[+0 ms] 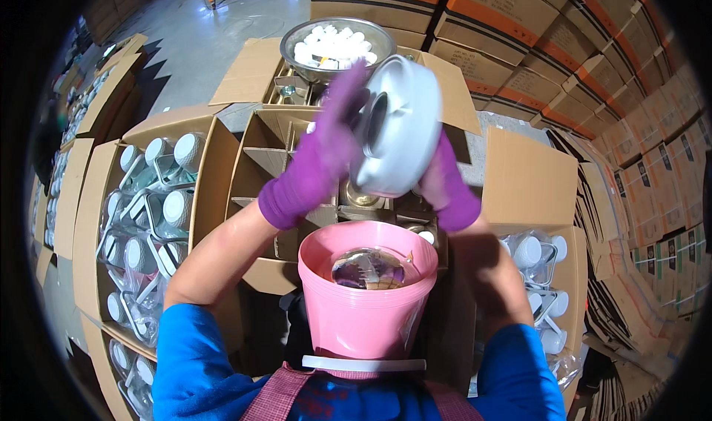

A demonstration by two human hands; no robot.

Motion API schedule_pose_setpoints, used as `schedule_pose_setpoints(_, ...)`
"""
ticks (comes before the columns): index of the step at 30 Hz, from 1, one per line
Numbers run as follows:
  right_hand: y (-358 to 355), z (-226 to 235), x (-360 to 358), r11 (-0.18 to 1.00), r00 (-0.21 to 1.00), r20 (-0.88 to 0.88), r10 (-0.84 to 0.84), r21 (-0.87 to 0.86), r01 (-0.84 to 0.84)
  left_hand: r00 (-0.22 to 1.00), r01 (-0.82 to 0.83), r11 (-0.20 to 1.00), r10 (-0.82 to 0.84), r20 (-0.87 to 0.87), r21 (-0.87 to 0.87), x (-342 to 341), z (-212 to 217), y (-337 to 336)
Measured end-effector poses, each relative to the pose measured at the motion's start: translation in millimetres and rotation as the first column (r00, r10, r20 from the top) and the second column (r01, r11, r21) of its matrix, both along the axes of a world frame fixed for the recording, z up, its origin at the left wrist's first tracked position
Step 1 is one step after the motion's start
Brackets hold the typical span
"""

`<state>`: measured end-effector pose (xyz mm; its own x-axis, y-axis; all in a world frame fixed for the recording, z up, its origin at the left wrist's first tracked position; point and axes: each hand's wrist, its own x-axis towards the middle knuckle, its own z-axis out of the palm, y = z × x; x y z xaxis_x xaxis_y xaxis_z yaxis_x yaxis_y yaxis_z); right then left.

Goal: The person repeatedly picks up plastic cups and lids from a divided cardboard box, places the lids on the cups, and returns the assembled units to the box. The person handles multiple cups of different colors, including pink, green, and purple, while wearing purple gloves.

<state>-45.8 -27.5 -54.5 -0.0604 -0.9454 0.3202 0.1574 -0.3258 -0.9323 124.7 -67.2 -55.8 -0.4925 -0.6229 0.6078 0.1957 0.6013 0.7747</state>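
Both my hands wear purple gloves and hold up a round white metal can (400, 124), tilted so its open mouth faces me. My left hand (319, 154) grips the can's left side, fingers over its rim. My right hand (447, 180) supports it from the lower right. The can hangs above a cardboard box with dividers (267, 154). A pink bucket (367, 310) with a clear plastic bag inside sits right in front of my chest, below the can.
A metal bowl (337, 47) of white caps stands beyond the divided box. An open carton at left (152, 221) and one at right (545, 273) hold several white cans in plastic. Stacked cardboard boxes (564, 43) fill the back right.
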Motion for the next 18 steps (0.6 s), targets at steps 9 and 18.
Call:
schedule_pose_setpoints(9, -17, -62, -44, 0.897, 0.907, 0.078, 0.413, 0.137, -0.420, 0.968, 0.059, 0.787, 0.104, 0.226, -0.614, -1, -14, -5)
schedule_pose_setpoints(18, -24, -70, -45, 0.848, 0.790, -0.409, 0.456, -0.072, -0.526, 0.934, 0.084, 0.411, 0.286, 0.216, -0.908, -5, -45, -12)
